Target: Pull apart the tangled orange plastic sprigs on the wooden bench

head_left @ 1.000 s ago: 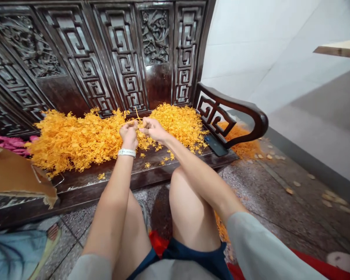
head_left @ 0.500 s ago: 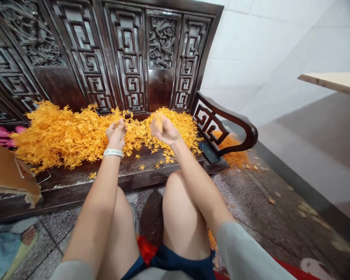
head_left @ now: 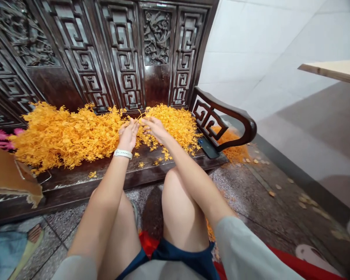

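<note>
My left hand (head_left: 128, 135), with a pale watch strap (head_left: 123, 154) at the wrist, has its palm turned inward and its fingertips together at a thin yellow artificial flower sprig (head_left: 140, 115). My right hand (head_left: 155, 128) meets it from the right, thumb and fingers pinched at the same sprig. The exact grip on the stem is partly hidden by the fingers. Behind and left of the hands lies a large heap of yellow artificial flower sprigs (head_left: 67, 136). To the right is a smaller pile of loose yellow flower heads (head_left: 175, 126).
The dark carved wooden bench (head_left: 105, 173) has an armrest (head_left: 236, 112) at right, with a phone (head_left: 208, 147) beside it. A cardboard box (head_left: 11, 171) and pink flowers (head_left: 1, 138) are at left. Orange pieces (head_left: 235, 147) lie on the floor. Another person's foot (head_left: 35, 233) shows lower left.
My two hands, apart before, have come together over the bench. The left has moved right, and the right has moved slightly left and down. The view has shifted a little.
</note>
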Available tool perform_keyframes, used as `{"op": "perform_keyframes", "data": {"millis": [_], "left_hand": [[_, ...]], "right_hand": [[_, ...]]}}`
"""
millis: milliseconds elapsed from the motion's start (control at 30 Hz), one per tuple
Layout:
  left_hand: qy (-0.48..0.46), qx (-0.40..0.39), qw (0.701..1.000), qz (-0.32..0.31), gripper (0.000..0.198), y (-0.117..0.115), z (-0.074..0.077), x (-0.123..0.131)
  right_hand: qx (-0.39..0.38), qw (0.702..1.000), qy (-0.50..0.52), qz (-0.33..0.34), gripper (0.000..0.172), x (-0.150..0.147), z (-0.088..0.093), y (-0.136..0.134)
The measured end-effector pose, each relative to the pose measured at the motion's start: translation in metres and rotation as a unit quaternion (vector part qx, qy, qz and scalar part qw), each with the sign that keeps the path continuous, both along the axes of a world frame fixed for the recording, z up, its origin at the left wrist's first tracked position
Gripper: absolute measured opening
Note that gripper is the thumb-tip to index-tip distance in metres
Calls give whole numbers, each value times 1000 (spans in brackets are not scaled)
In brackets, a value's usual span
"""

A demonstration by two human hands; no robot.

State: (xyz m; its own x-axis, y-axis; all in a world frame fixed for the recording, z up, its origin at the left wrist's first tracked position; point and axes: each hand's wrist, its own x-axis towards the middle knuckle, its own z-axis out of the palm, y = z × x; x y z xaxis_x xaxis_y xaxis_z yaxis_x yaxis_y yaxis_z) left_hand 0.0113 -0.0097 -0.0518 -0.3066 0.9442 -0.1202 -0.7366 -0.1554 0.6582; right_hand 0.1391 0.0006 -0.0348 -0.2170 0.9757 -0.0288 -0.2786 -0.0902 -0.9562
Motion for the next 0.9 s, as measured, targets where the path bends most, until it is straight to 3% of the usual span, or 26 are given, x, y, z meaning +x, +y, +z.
{"op": "perform_keyframes", "data": {"millis": [233, 467, 667, 800, 867, 900], "left_hand": [[77, 35, 996, 7, 51, 0, -9, 9], [146, 7, 989, -15, 46, 1, -11, 6], [120, -21, 992, -15, 36, 0, -11, 8], [78, -15, 997, 19, 32, 5, -12, 3], [93, -31, 993, 68, 36, 10, -13, -5], [106, -47, 989, 91, 38, 12, -14, -10]], "right_hand": [[68, 997, -8, -42, 15, -8, -15, 9], [105, 991, -53, -56, 5, -1, -11, 7], [157, 983, -92, 5, 11, -1, -14, 5], [216, 970, -113, 20, 17, -4, -11, 2], [256, 953, -131, 93, 17, -6, -1, -10], [266, 938, -136, 178, 16, -7, 7, -19]]}}
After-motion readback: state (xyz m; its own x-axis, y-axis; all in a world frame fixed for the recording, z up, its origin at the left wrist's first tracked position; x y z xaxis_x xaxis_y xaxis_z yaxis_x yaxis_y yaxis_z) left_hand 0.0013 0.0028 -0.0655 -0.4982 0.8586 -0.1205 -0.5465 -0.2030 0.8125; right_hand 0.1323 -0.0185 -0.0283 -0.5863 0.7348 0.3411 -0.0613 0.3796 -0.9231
